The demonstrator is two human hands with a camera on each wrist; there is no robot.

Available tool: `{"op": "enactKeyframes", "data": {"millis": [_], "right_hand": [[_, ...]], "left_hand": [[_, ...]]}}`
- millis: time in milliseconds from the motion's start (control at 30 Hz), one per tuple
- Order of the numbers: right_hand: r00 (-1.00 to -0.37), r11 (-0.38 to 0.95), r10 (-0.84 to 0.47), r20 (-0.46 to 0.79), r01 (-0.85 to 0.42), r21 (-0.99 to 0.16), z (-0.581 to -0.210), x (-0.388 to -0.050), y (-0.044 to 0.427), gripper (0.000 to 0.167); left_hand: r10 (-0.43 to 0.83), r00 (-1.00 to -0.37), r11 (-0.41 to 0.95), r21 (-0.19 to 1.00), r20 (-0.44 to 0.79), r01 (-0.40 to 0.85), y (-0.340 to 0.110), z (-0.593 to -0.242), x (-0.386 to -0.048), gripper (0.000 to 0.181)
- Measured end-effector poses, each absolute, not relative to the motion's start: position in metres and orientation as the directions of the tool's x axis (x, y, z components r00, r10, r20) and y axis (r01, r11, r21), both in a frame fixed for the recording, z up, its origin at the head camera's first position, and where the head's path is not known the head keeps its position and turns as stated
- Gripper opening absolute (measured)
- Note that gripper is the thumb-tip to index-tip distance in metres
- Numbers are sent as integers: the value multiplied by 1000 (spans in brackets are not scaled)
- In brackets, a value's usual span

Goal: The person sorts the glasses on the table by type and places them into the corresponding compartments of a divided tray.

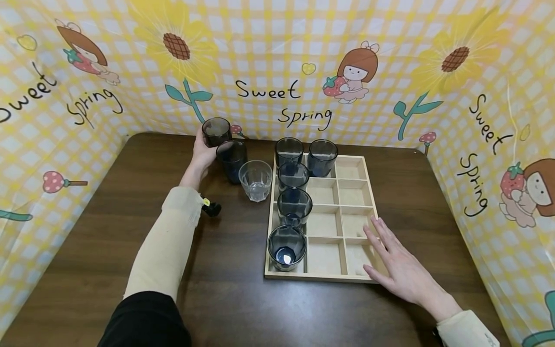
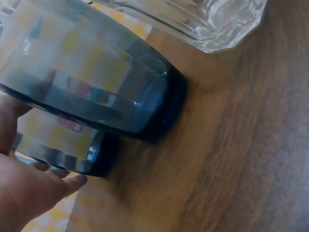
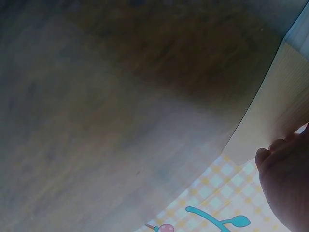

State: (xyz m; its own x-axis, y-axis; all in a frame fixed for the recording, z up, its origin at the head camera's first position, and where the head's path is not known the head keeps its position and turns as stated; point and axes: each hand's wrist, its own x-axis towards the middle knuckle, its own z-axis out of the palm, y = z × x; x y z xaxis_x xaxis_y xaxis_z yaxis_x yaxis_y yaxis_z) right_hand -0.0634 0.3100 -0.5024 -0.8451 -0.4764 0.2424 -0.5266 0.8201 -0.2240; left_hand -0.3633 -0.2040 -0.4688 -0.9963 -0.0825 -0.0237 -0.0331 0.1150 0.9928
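My left hand [image 1: 204,154] grips a dark glass [image 1: 216,132] at the back left of the table; in the left wrist view the hand [image 2: 29,188] curls round that glass [image 2: 63,145], partly hidden behind a second dark glass [image 2: 111,87]. This second glass [image 1: 232,164] stands just in front, with a clear glass [image 1: 256,180] to its right. Several dark glasses [image 1: 294,205] fill the left column of a wooden divided tray [image 1: 321,278], and another [image 1: 322,158] sits in its back middle compartment. Fingers spread, my right hand [image 1: 401,270] lies at the tray's right edge.
A small black object [image 1: 211,208] is beside the left wrist. The brown table [image 1: 234,308] is enclosed at the back and sides by a yellow checked cloth [image 1: 269,48] with printed flowers.
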Motion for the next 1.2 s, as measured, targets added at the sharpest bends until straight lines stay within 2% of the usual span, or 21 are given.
{"op": "enactKeyframes", "data": {"millis": [167,367,467,833,1200], "right_hand": [[-851,825,-473,228,-519,-225,-502,-63,310,93],[-848,822,-476,231,-523,-226,-501,-64,309,92],[-845,818,-479,239,-528,-227,-501,-65,309,91],[-848,823,-472,240,-522,-225,-502,-63,309,91],[-848,823,-471,243,-522,-226,-502,-62,310,91]], "left_hand": [[-126,-992,83,996,-8,-19,-206,-471,-360,92],[-212,-976,-27,999,-49,-44,-212,-461,-352,88],[-204,-978,-15,999,-54,-52,-218,-451,-349,89],[-153,-987,-29,998,43,48,-231,-412,-330,82],[-126,-967,-8,974,222,224,-207,-380,-309,83]]}}
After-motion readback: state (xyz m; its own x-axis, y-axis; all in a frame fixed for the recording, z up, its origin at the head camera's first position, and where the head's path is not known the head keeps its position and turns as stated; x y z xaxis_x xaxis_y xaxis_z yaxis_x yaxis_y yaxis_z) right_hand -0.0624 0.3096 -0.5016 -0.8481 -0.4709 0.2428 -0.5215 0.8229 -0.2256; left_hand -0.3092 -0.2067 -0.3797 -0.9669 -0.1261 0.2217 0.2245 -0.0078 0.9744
